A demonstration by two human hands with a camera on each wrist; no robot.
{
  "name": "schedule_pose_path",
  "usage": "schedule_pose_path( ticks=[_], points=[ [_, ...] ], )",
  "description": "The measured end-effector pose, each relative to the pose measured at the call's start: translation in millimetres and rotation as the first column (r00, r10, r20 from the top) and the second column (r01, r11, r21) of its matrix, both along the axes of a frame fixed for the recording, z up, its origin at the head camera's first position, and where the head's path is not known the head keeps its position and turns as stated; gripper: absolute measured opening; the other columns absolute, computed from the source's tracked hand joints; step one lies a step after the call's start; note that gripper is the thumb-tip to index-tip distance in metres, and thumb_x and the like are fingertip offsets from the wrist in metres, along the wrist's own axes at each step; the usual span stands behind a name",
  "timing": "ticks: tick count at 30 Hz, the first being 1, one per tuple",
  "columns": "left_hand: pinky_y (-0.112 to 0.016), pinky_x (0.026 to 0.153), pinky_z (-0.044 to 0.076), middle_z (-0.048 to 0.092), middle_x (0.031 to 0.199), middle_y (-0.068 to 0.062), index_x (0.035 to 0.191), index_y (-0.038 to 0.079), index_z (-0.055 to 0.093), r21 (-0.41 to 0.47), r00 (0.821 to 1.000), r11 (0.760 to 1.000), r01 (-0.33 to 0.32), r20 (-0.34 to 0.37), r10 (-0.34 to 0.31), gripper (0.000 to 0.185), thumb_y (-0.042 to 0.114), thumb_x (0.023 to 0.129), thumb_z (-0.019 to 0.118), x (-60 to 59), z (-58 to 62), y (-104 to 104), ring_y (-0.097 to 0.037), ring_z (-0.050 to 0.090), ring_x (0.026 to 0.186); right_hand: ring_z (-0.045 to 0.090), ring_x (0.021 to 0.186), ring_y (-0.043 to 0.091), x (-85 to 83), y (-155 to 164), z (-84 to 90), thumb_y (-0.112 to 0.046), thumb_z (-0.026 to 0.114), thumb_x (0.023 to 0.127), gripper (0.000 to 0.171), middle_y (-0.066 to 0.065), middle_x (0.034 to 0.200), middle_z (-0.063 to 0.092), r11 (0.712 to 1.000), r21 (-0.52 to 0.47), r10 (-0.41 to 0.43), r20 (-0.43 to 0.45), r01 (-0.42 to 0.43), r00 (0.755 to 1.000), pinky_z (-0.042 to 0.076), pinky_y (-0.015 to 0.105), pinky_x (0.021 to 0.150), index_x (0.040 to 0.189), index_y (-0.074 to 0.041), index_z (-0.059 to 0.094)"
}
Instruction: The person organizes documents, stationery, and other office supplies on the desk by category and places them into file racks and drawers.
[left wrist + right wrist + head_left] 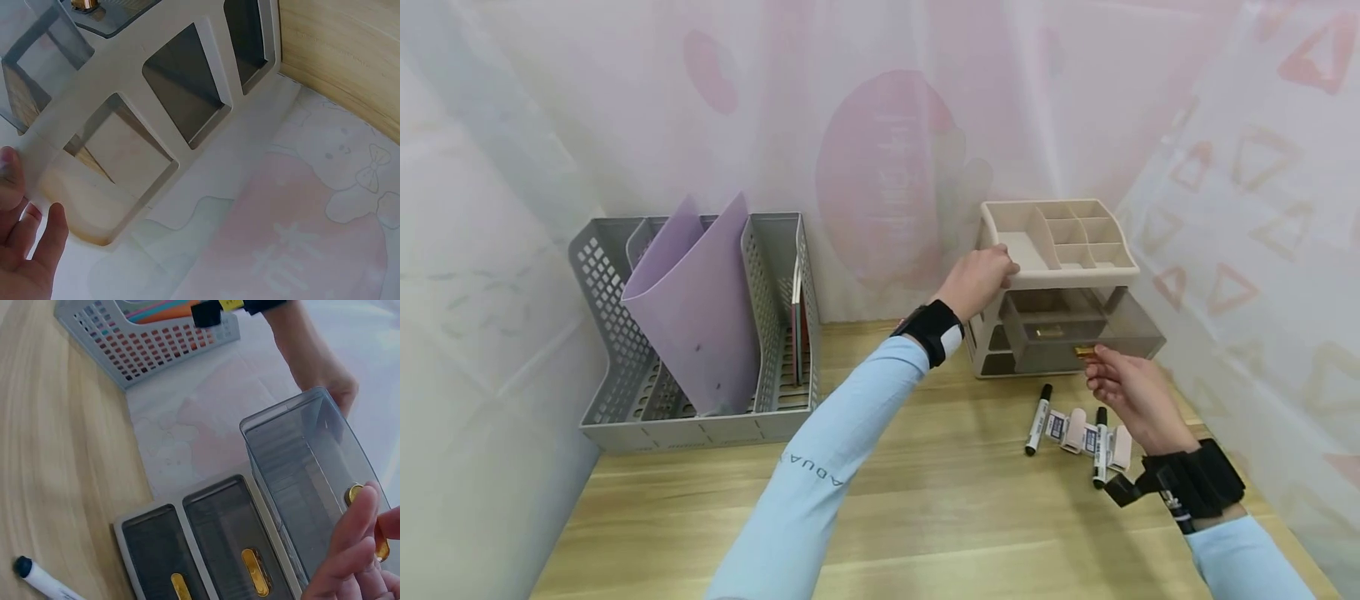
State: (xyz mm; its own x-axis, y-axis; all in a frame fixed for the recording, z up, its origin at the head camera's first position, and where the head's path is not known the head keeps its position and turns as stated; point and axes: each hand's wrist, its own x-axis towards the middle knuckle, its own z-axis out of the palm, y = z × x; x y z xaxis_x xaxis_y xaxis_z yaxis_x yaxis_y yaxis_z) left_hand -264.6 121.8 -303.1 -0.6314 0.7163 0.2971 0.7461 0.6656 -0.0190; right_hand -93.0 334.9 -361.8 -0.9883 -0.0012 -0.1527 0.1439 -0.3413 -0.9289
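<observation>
The organizer point(1063, 278) stands at the far right of the tabletop point(925, 500), its top drawer point(1051, 359) extended toward the near side. The right grip point(1131, 396) pinches the gold handle point(1083, 352); the left grip point(976, 282) grasps the organizer's top left edge. Caution: overpulling may unseat the drawer, dropping it toward the marker point(1038, 419). A slackened left grip may let the organizer slide or tip.

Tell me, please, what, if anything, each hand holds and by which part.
Right hand: the top drawer, by its gold handle. Left hand: the organizer, by its upper left front corner.
</observation>
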Motion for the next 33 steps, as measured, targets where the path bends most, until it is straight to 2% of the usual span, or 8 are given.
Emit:
schedule_pose_path(
  ticks=[9,14,16,18,20,23,28,33],
  points=[
    [-0.026,0.073,0.056,0.068,0.103,0.0,0.106,0.022,0.077,0.01,1.0,1.0,0.002,-0.013,-0.002,0.019,0.015,0.099,0.061,3.9,-0.8,5.7,-0.013,0.066,0.09,0.062,0.07,0.007,22.3,8.3,-14.0,-0.026,0.048,0.106,0.028,-0.004,0.081,0.068,0.996,0.084,0.029,-0.072,-0.022,0.997,0.052,0.019,0.065,0.097,-0.011,0.071],
    [-0.025,0.075,0.056,0.068,0.103,-0.001,0.106,0.021,0.077,0.002,1.0,1.0,-0.002,-0.03,0.002,0.019,0.015,0.1,0.06,7.9,-0.7,7.4,-0.013,0.066,0.091,0.063,0.078,0.008,26.3,21.1,-41.5,-0.028,0.038,0.109,0.035,-0.002,0.094,0.068,0.941,0.329,0.142,-0.18,-0.077,0.973,0.052,0.021,0.068,0.113,-0.003,0.062],
    [-0.025,0.075,0.056,0.069,0.103,-0.002,0.107,0.02,0.077,-0.002,0.999,1.0,0.0,-0.032,0.0,0.019,0.015,0.1,0.06,8.9,-0.6,7.3,-0.013,0.066,0.092,0.064,0.08,0.005,26.6,27.3,-53.2,-0.024,0.04,0.109,0.033,0.0,0.097,0.068,0.829,0.558,0.18,-0.182,-0.049,0.967,0.052,0.022,0.067,0.118,0.001,0.06],
    [-0.025,0.076,0.056,0.069,0.104,-0.002,0.108,0.019,0.077,-0.003,0.999,1.0,0.003,-0.032,-0.003,0.02,0.014,0.1,0.059,9.3,-0.2,7.0,-0.013,0.066,0.093,0.065,0.082,0.008,25.0,33.0,-63.0,-0.017,0.048,0.106,0.028,0.004,0.099,0.07,0.618,0.786,0.203,-0.181,0.018,0.962,0.052,0.026,0.069,0.119,0.004,0.06],
    [-0.025,0.077,0.056,0.069,0.105,-0.003,0.109,0.019,0.077,-0.006,0.999,1.0,0.007,-0.039,-0.007,0.019,0.015,0.1,0.06,8.5,0.4,6.1,-0.014,0.067,0.094,0.067,0.086,0.016,21.4,38.1,-71.8,-0.01,0.058,0.1,0.023,0.011,0.098,0.071,0.367,0.926,0.217,-0.18,0.091,0.959,0.053,0.034,0.073,0.116,0.005,0.064],
    [-0.025,0.079,0.057,0.07,0.106,-0.003,0.108,0.017,0.076,-0.01,0.999,1.0,0.012,-0.052,-0.013,0.018,0.015,0.1,0.06,6.8,1.4,4.1,-0.014,0.068,0.095,0.064,0.097,0.04,13.9,44.4,-82.9,-0.007,0.068,0.09,0.028,0.026,0.108,0.067,0.094,0.986,0.268,-0.16,0.139,0.95,0.048,0.05,0.084,0.114,0.007,0.066],
    [-0.026,0.083,0.057,0.071,0.117,-0.002,0.114,0.015,0.073,-0.008,0.998,1.0,0.027,-0.049,-0.027,0.02,0.012,0.101,0.058,8.7,-1.6,0.7,-0.016,0.066,0.113,0.048,0.117,0.054,6.1,52.7,-97.7,-0.013,0.077,0.082,0.049,0.04,0.129,0.05,-0.121,0.989,0.353,-0.039,0.087,0.935,0.031,0.064,0.096,0.119,0.013,0.06],
    [-0.026,0.103,0.05,0.055,0.147,-0.007,0.142,0.007,0.052,0.127,0.999,0.991,0.039,0.021,-0.042,0.038,0.012,0.105,0.047,25.7,-11.5,-10.4,-0.022,0.047,0.141,0.04,0.112,0.059,-3.8,48.1,-103.0,-0.014,0.077,0.081,0.046,0.038,0.135,0.044,-0.141,0.99,0.31,0.049,-0.005,0.95,0.042,0.065,0.081,0.119,0.008,0.063]
  ],
)
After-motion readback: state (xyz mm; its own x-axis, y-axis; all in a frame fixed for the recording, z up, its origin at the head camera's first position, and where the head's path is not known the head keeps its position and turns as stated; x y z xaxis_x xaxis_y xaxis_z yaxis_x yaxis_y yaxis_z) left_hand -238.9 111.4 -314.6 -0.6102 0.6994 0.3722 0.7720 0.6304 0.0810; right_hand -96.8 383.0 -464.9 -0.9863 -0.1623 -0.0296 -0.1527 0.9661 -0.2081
